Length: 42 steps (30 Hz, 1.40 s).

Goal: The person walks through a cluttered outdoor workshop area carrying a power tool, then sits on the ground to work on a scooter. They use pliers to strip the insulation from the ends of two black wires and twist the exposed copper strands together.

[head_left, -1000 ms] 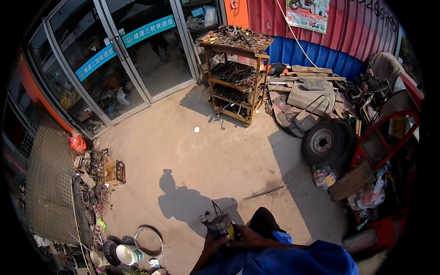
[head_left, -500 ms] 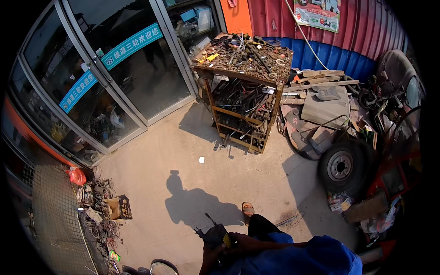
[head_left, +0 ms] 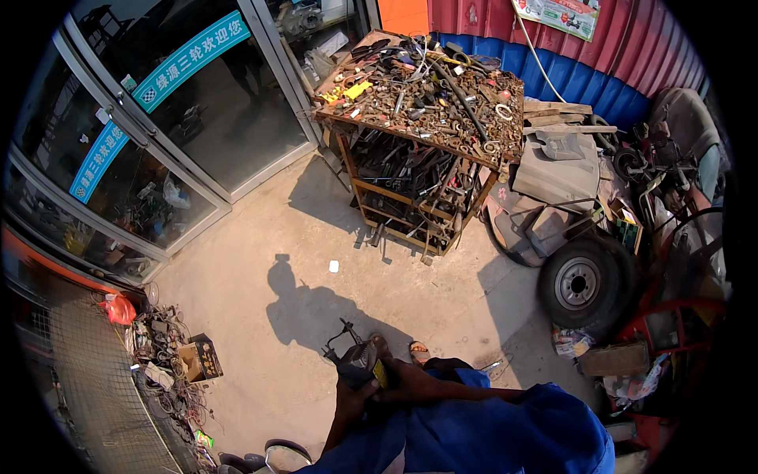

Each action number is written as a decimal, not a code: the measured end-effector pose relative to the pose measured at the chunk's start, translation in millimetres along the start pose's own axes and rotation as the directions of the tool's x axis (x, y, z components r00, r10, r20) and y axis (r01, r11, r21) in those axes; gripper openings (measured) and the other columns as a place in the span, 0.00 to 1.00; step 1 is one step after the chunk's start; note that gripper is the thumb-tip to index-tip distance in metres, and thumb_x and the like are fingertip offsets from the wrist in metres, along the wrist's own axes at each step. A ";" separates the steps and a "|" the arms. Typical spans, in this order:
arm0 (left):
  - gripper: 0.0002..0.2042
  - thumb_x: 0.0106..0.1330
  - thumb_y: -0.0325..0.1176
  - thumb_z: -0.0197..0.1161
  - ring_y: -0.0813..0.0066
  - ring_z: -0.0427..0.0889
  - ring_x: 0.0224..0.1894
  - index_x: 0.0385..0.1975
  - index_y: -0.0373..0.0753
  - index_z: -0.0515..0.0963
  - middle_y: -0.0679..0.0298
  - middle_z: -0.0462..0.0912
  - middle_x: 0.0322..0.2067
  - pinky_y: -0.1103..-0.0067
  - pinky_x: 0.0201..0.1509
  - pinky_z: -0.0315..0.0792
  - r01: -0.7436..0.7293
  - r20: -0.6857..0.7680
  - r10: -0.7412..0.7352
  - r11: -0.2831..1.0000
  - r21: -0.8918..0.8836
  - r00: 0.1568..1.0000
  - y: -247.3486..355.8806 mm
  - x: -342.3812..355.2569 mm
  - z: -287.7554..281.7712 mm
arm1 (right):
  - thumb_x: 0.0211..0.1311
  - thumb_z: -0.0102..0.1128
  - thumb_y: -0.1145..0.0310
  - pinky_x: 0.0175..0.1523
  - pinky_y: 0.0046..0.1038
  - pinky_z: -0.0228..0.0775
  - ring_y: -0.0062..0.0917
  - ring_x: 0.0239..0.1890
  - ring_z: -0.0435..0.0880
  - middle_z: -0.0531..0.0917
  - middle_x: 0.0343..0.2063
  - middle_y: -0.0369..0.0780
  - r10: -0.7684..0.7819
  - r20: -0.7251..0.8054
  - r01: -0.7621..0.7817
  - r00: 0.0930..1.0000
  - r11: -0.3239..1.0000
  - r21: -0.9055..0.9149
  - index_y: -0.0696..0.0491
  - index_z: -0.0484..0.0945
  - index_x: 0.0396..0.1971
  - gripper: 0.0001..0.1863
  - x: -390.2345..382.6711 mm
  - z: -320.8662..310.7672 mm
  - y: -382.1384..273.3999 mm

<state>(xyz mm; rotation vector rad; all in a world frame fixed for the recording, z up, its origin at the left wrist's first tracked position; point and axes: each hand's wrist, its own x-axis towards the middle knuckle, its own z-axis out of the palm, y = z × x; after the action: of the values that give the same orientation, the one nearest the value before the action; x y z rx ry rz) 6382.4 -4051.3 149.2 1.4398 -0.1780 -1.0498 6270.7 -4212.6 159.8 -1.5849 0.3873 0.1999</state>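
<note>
At the bottom middle I hold a dark, boxy device (head_left: 355,363) with a yellow label and short wires or fittings sticking up from its top. My left hand (head_left: 355,396) grips its left side, thumb across the front. My right hand (head_left: 401,383) is closed on its right side; the fingers are partly hidden. Beyond it stands a rusty metal rack (head_left: 418,103), its top heaped with bolts, small parts and tools, with more tools on the shelves below. My sandalled feet (head_left: 418,351) show just past my hands.
Glass doors (head_left: 197,118) are at the back left. A heap of wire and parts with a cardboard box (head_left: 201,359) lies along the left. Tyres (head_left: 576,284), boards, car seats and red panels crowd the right side, before a corrugated wall (head_left: 537,71). My shadow falls on the concrete floor.
The rack looms larger and nearer than a second ago, as my viewpoint has moved forward. My feet have come into view beyond my hands, which still hold the device.
</note>
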 end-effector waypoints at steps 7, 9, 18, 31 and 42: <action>0.27 0.57 0.29 0.70 0.71 0.80 0.45 0.56 0.34 0.68 0.62 0.80 0.44 0.73 0.49 0.75 -0.037 0.091 0.038 0.999 -0.009 0.995 74.8 53.0 -10.6 | 0.54 0.72 0.53 0.63 0.32 0.67 0.39 0.60 0.75 0.73 0.59 0.55 -0.056 -0.043 0.055 0.998 0.998 -0.025 0.63 0.49 0.71 0.54 50.1 -21.2 -44.8; 0.25 0.57 0.30 0.70 0.73 0.79 0.42 0.54 0.34 0.70 0.63 0.80 0.42 0.75 0.48 0.75 -0.070 0.108 0.069 0.998 0.005 0.992 71.3 74.3 -27.3 | 0.53 0.72 0.59 0.58 0.32 0.70 0.35 0.54 0.78 0.78 0.52 0.50 -0.083 -0.104 0.086 0.991 0.996 0.027 0.61 0.63 0.62 0.40 62.1 -23.2 -63.5; 0.23 0.58 0.31 0.69 0.73 0.79 0.44 0.53 0.35 0.72 0.63 0.80 0.43 0.74 0.49 0.74 -0.038 0.091 0.040 0.999 -0.017 0.995 113.8 95.9 -65.8 | 0.50 0.74 0.53 0.62 0.36 0.67 0.42 0.56 0.76 0.78 0.49 0.54 -0.147 -0.155 0.141 0.977 0.989 -0.049 0.63 0.67 0.59 0.43 124.3 -12.3 -74.0; 0.25 0.56 0.26 0.67 0.64 0.82 0.48 0.56 0.31 0.72 0.55 0.81 0.47 0.69 0.53 0.77 -0.064 -0.047 0.057 0.982 -0.176 0.997 128.5 131.1 -45.1 | 0.52 0.74 0.52 0.64 0.34 0.67 0.42 0.62 0.73 0.73 0.59 0.54 -0.028 0.091 0.045 0.995 0.979 -0.201 0.63 0.60 0.66 0.48 164.8 -76.9 -105.2; 0.28 0.54 0.30 0.68 0.62 0.82 0.49 0.57 0.31 0.71 0.54 0.81 0.47 0.67 0.54 0.77 -0.169 -0.139 0.145 0.968 -0.185 0.980 137.4 179.8 24.9 | 0.62 0.69 0.60 0.59 0.32 0.71 0.35 0.58 0.78 0.79 0.52 0.49 -0.323 -0.034 0.310 0.946 0.929 -0.204 0.60 0.75 0.55 0.27 150.0 -250.4 -140.0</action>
<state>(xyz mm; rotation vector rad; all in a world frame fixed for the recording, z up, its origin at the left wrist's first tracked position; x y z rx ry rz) 6533.3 -4217.8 186.0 1.2862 -0.0940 -0.8214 6433.2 -4477.6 250.3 -1.8286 0.1610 -0.0669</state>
